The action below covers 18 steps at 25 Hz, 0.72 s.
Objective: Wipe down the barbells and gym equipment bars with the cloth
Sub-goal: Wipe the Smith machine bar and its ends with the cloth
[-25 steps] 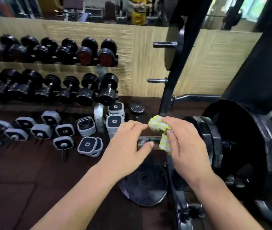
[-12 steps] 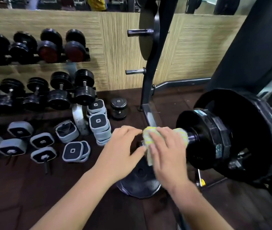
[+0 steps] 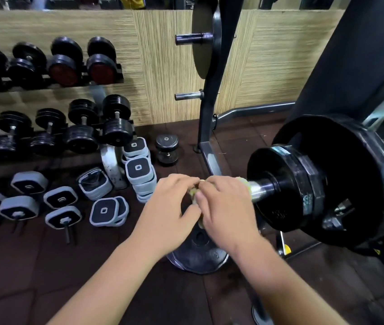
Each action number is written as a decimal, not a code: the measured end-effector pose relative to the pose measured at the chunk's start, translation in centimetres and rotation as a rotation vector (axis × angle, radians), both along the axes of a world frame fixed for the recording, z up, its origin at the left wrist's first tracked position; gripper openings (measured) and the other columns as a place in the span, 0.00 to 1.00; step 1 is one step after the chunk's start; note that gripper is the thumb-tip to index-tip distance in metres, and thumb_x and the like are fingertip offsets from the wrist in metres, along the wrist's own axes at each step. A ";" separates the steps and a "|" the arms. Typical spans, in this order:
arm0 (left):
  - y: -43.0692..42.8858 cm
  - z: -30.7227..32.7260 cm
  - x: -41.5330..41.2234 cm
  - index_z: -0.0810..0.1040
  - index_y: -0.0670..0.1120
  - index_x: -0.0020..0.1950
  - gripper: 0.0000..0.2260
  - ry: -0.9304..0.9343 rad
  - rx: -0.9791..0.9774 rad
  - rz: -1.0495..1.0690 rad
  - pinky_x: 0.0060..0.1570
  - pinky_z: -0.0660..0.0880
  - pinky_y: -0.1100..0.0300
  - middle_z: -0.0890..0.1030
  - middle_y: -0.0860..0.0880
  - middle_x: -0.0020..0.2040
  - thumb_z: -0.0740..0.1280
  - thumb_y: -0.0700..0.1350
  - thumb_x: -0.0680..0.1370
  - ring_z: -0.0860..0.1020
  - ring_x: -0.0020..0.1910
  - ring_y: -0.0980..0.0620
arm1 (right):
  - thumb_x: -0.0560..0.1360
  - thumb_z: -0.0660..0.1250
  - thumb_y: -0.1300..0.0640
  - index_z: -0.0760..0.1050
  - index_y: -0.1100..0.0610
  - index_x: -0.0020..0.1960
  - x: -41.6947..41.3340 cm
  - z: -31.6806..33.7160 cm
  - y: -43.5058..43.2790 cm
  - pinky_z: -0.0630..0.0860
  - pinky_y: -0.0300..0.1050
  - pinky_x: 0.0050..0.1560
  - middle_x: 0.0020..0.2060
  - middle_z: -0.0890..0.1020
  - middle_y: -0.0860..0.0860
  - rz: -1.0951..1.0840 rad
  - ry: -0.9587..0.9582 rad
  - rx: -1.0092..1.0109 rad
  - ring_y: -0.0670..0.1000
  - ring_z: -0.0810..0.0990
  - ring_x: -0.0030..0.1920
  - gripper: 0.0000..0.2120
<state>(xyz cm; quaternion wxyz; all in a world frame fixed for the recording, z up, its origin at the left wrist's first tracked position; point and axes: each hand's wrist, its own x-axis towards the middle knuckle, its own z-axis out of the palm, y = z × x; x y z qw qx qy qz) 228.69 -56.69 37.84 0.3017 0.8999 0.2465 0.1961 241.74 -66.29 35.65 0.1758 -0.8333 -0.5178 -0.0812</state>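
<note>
My right grip (image 3: 226, 207) is closed over the cloth (image 3: 242, 182), which is wrapped on the barbell sleeve (image 3: 260, 190) just outboard of the loaded plates (image 3: 284, 184). My left grip (image 3: 169, 207) curls at the sleeve tip, touching the cloth; I cannot tell whether it pinches cloth or steel. Hazards, as I judge them: a stroke carried too far inboard drives my knuckles into the plates; a loose fold slips off the tip onto the floor plate (image 3: 200, 256) below. The dumbbell rack (image 3: 45, 85) beyond is well apart from both grips.
</note>
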 end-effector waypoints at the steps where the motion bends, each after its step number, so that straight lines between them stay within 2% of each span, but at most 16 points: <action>1: 0.0 0.3 0.0 0.72 0.56 0.69 0.20 -0.008 0.004 0.010 0.61 0.60 0.75 0.71 0.62 0.64 0.62 0.52 0.76 0.66 0.66 0.62 | 0.82 0.52 0.44 0.79 0.45 0.57 1.2 0.5 -0.1 0.70 0.54 0.57 0.48 0.80 0.46 -0.006 0.000 -0.071 0.54 0.77 0.52 0.17; 4: 0.1 0.7 -0.1 0.72 0.55 0.70 0.20 -0.001 0.019 0.031 0.59 0.61 0.71 0.70 0.63 0.65 0.65 0.49 0.77 0.64 0.67 0.63 | 0.79 0.44 0.42 0.81 0.45 0.54 4.8 1.8 -0.8 0.72 0.54 0.55 0.46 0.82 0.49 -0.164 -0.035 -0.200 0.57 0.78 0.49 0.27; 6: 0.1 0.6 -0.1 0.72 0.55 0.70 0.21 0.023 0.024 0.024 0.59 0.61 0.70 0.70 0.62 0.65 0.62 0.49 0.76 0.64 0.67 0.62 | 0.78 0.45 0.42 0.82 0.46 0.52 3.4 1.7 0.0 0.72 0.55 0.55 0.46 0.82 0.51 -0.203 -0.066 -0.183 0.58 0.78 0.49 0.26; 8: 0.1 0.5 0.1 0.72 0.54 0.69 0.23 0.029 0.029 0.009 0.60 0.59 0.75 0.71 0.61 0.64 0.60 0.47 0.74 0.66 0.65 0.60 | 0.80 0.52 0.45 0.80 0.48 0.58 -0.2 0.2 0.2 0.69 0.57 0.61 0.54 0.81 0.50 -0.077 -0.021 -0.034 0.57 0.77 0.57 0.20; 10: 0.1 0.5 0.4 0.73 0.54 0.68 0.23 0.023 0.036 -0.001 0.60 0.58 0.77 0.71 0.62 0.63 0.60 0.46 0.73 0.66 0.65 0.60 | 0.81 0.57 0.47 0.75 0.51 0.69 -1.4 -2.0 -1.8 0.64 0.60 0.71 0.68 0.75 0.53 0.020 0.038 0.135 0.59 0.71 0.71 0.20; 12: 0.1 0.6 0.4 0.72 0.54 0.69 0.23 0.023 0.037 -0.008 0.60 0.61 0.72 0.70 0.63 0.64 0.60 0.45 0.74 0.65 0.66 0.62 | 0.82 0.59 0.48 0.70 0.51 0.75 1.0 -3.9 -4.3 0.61 0.61 0.75 0.76 0.68 0.54 -0.042 0.013 0.256 0.60 0.63 0.77 0.22; 15: 0.0 0.3 0.1 0.71 0.55 0.70 0.22 0.040 0.031 -0.020 0.56 0.67 0.65 0.69 0.64 0.65 0.63 0.44 0.76 0.64 0.64 0.63 | 0.82 0.58 0.50 0.67 0.53 0.77 1.7 -4.8 -5.0 0.56 0.63 0.77 0.80 0.60 0.56 -0.150 0.070 0.343 0.61 0.55 0.80 0.23; 18: -0.1 -0.5 0.0 0.72 0.56 0.69 0.20 0.056 0.027 -0.037 0.58 0.67 0.64 0.70 0.63 0.64 0.64 0.47 0.77 0.66 0.63 0.62 | 0.82 0.57 0.49 0.66 0.49 0.77 -0.7 -4.8 -3.2 0.59 0.65 0.75 0.79 0.62 0.53 -0.053 0.063 0.279 0.59 0.55 0.81 0.23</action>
